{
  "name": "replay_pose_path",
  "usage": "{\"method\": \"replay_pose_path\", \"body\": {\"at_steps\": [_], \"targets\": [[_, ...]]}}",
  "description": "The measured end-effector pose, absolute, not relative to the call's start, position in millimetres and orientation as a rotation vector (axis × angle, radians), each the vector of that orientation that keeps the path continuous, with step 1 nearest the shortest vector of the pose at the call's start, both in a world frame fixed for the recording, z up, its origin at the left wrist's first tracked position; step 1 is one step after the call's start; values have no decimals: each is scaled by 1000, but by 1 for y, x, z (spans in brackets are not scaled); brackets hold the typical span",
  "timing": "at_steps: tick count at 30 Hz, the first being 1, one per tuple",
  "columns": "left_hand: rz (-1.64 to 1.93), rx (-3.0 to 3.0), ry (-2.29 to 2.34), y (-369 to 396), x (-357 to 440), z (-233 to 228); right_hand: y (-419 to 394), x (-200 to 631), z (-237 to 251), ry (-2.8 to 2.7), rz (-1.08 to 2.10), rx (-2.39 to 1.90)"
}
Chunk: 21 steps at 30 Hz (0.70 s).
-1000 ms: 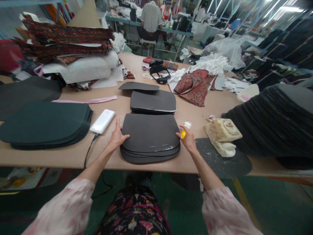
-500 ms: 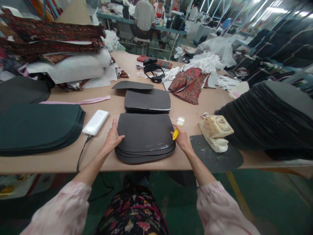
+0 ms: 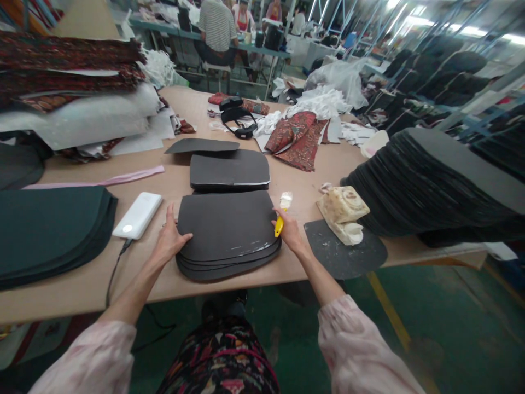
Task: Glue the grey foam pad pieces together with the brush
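Note:
A small stack of dark grey rounded panels [image 3: 227, 221] lies in front of me, fanned at its near edge, with shiny wet-looking streaks near the front of the top one. My left hand [image 3: 168, 241] rests at the stack's left edge, thumb on the top panel and fingers stretched out. At the right edge, my right hand [image 3: 290, 230] grips a yellow-handled brush [image 3: 279, 225], its pale bristles pointing away from me. The fingertips of that hand touch the panel edge. Just behind sits another pile of grey panels [image 3: 229, 168], with a loose panel [image 3: 200, 145] overlapping its back.
A stained, pale block-shaped container [image 3: 344, 205] stands on a spotted dark panel [image 3: 348, 251] at right, beside a tall panel stack [image 3: 435, 180]. Left are a white power bank [image 3: 139, 215] with cable and dark green panels [image 3: 49, 230]. Patterned fabric [image 3: 297, 139] and a black headset [image 3: 238, 121] lie behind.
My view has turned slightly right, so the table's contents sit further left in the picture. Both hands stay at the stack's edges, and the brush remains in my right hand.

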<state>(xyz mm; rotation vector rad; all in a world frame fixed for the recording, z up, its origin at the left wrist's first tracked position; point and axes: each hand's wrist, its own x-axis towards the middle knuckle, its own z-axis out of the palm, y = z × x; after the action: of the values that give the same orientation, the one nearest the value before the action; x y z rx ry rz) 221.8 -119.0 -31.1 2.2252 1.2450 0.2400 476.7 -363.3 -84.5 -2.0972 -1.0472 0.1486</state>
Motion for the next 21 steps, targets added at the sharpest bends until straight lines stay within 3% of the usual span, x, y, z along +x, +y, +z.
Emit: {"method": "replay_pose_path", "body": {"at_steps": [11,18,21], "targets": [[268,2217,1217,-118,221,-35,-367,473,-94,-1186,68,-2160],[314,2166,1125,-126,216,-37,-371,460,-85,-1171,-266,-2395],[347,2148,1108,-126,213,-41,-370,453,-87,-1267,-197,-2317]]}}
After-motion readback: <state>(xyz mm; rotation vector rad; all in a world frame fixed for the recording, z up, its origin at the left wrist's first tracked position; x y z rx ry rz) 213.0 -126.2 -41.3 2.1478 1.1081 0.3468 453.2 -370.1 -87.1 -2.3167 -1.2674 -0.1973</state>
